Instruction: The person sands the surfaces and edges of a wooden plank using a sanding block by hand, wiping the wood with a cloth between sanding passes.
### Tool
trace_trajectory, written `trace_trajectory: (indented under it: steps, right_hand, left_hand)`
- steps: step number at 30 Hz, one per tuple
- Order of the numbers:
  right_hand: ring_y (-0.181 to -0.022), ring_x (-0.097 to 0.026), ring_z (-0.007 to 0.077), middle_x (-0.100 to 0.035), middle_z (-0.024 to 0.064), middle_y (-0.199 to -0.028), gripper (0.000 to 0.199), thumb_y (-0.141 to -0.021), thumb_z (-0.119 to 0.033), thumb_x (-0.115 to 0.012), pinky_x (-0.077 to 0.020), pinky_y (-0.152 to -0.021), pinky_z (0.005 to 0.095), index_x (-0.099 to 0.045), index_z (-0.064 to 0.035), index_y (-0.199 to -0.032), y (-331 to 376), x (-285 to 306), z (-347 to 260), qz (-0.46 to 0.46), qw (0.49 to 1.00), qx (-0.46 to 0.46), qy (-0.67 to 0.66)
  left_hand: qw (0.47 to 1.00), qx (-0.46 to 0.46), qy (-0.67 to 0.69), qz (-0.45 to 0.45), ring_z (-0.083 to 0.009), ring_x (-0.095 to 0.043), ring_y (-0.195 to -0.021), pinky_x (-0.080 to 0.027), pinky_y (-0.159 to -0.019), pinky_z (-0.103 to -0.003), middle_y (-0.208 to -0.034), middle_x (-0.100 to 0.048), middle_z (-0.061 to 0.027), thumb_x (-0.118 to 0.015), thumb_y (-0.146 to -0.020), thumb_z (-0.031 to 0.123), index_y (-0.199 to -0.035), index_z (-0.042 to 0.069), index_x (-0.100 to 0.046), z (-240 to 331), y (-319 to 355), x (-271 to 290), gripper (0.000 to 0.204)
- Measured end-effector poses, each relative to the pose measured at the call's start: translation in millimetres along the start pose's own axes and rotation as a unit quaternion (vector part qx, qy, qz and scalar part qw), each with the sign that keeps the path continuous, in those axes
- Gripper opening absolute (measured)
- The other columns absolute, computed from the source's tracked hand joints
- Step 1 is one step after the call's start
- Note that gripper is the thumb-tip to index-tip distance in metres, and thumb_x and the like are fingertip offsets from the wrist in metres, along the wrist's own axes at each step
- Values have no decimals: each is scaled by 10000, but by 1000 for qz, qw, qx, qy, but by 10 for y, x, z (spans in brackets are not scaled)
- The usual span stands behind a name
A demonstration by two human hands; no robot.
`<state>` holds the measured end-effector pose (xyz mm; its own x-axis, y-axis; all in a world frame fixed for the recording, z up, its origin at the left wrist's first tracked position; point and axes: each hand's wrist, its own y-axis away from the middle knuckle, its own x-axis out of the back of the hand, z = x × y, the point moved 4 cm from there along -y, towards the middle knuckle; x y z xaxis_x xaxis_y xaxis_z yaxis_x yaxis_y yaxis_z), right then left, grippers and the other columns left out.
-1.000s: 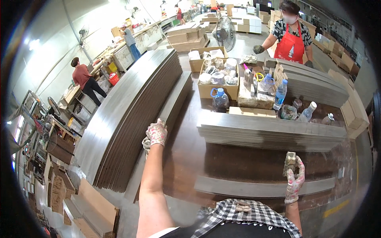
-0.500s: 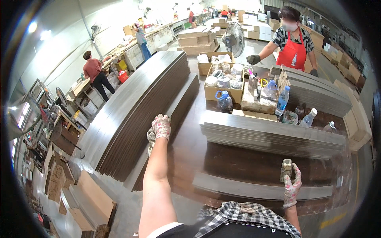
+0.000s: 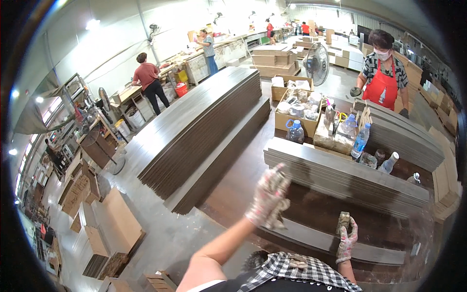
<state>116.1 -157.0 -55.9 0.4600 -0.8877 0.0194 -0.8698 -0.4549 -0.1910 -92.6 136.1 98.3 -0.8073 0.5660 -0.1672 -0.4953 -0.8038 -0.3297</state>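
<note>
My left hand [image 3: 265, 197], in a patterned work glove, is up over the near side of the table, closed on a crumpled, stained rag [image 3: 278, 214]. To its right, my right hand [image 3: 346, 243], gloved alike, grips a small grey-brown block [image 3: 343, 222] between thumb and fingers. That hand is over a long grey plank [image 3: 311, 237] lying along the near table edge; whether it touches the plank I cannot tell. Just beyond is a low stack of grey planks [image 3: 340, 168]. At the left stand a tall plank stack [image 3: 204, 117] and a lower one [image 3: 221, 151] beside it.
Across the brown table [image 3: 228, 197] are a carton of jars and wrapped items [image 3: 296, 121], a blue-capped bottle [image 3: 360, 141], a jug [image 3: 295, 131] and more planks [image 3: 404, 131]. A co-worker in a red apron [image 3: 382, 87] stands beyond, near a fan [image 3: 316, 64]. Cartons [image 3: 112, 228] lie lower left.
My left hand has moved right with the rag, from beside the left plank stacks to above the near plank. My right hand still grips the block. The view has turned left.
</note>
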Motion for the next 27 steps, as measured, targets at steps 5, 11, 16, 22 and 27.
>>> trace_trajectory:
  steps: [5,11,16,22,27]
  right_hand:
    - [-1252,-537,202,-569,91,-1348,520,-918,-56,-676,-398,-1108,347,-500,8,-1402,70,-12,316,-17,998,20,49]
    - [-1306,-507,230,-538,115,-1392,567,-892,-21,-672,-367,-1140,371,-479,7,-1424,43,48,432,-39,999,5,22]
    - [-1322,-497,259,-532,143,-1399,593,-876,-34,-687,-352,-1153,380,-472,15,-1426,67,20,322,-59,997,20,49]
    - [-1328,-488,229,-530,118,-1420,581,-879,22,-662,-349,-1148,348,-481,1,-1431,118,-24,118,-82,988,49,118]
    - [-1327,-494,247,-532,136,-1412,578,-888,-6,-668,-352,-1148,363,-475,1,-1432,98,-19,137,-75,993,34,82]
  left_hand:
    - [873,-224,-389,-190,-333,-574,-1223,-471,-1009,-451,-1331,-590,-133,-779,-765,199,-1319,96,-592,-985,1025,-753,593]
    - [679,-47,-635,-364,-307,-343,-1470,-232,-1216,-515,-1542,-461,-44,-592,-902,452,-1486,198,-474,-1054,1300,-607,647]
    - [744,-65,-661,-69,-331,-643,-1017,-529,-877,-428,-1040,-674,-142,-711,-805,298,-954,122,-681,-1035,868,529,232]
    - [969,138,-148,144,-241,-549,-1255,-461,-1033,-411,-1231,-640,-46,-505,-971,221,-1327,125,-564,-1147,824,1653,374]
    - [992,44,-80,92,-193,-647,-1031,-594,-827,-332,-1127,-595,-80,-614,-896,-63,-1314,29,-523,-598,814,663,437]
